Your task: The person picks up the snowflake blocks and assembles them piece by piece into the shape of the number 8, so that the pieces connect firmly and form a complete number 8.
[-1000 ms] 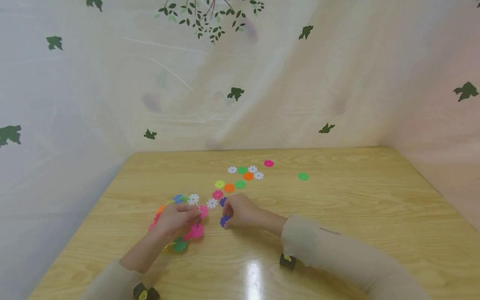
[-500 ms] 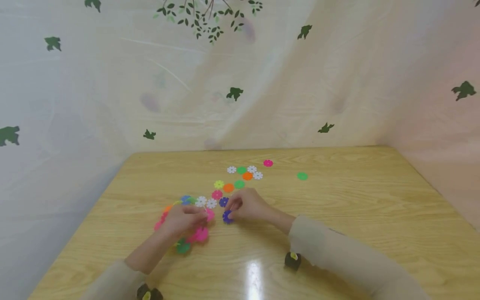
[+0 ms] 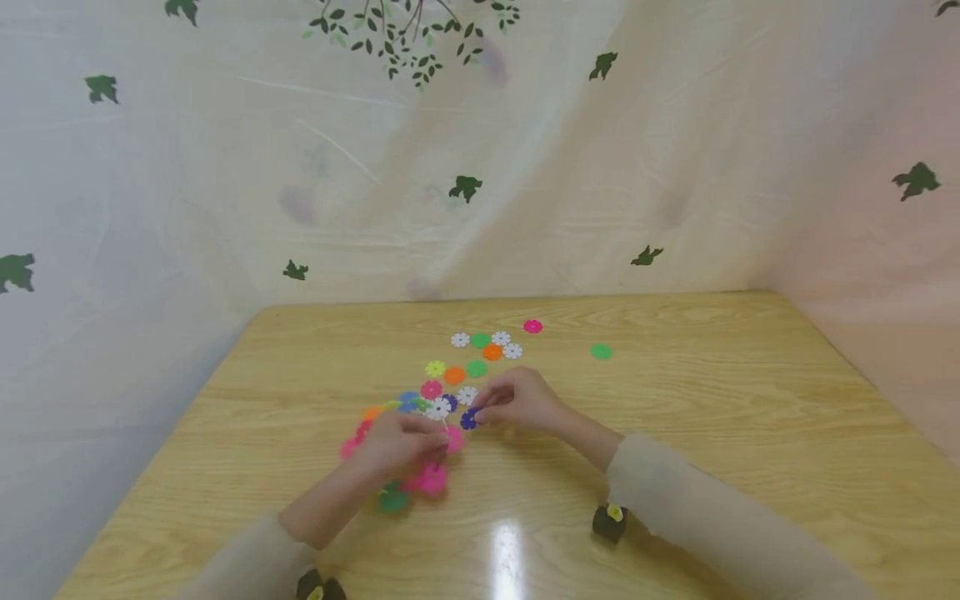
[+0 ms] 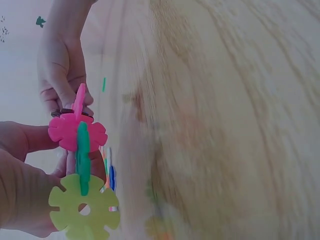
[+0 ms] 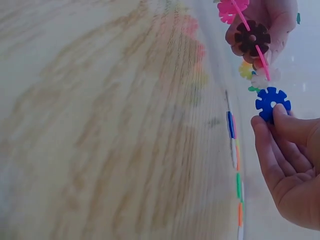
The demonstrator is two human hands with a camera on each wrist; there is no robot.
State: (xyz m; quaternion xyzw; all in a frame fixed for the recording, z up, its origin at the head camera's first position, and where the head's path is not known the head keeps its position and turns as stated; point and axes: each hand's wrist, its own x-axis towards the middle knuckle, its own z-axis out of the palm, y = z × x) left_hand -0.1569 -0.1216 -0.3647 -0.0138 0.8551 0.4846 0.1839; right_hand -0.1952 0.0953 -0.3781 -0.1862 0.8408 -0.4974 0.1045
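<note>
My left hand point(image 3: 397, 448) pinches a linked chain of notched flower-shaped plastic discs, held above the table. In the chain are a white disc point(image 3: 438, 408), pink discs point(image 3: 432, 479), a green disc point(image 3: 392, 498) and a yellow disc point(image 4: 62, 202). A dark disc point(image 5: 252, 38) shows beside the left fingers in the right wrist view. My right hand point(image 3: 525, 402) pinches a single blue disc point(image 5: 270, 100) between thumb and finger. That blue disc is close to the chain's white end; whether they touch, I cannot tell.
Loose discs lie flat on the wooden table point(image 3: 712, 467) beyond the hands, among them orange point(image 3: 453, 376), yellow point(image 3: 435, 368) and magenta point(image 3: 532, 326) ones. One green disc point(image 3: 602, 352) lies apart at the right. A cloth backdrop point(image 3: 360, 225) hangs behind the table.
The left hand has moved right with the chain. My right hand has shifted right and slightly away with the blue disc. The gap between chain and blue disc has narrowed.
</note>
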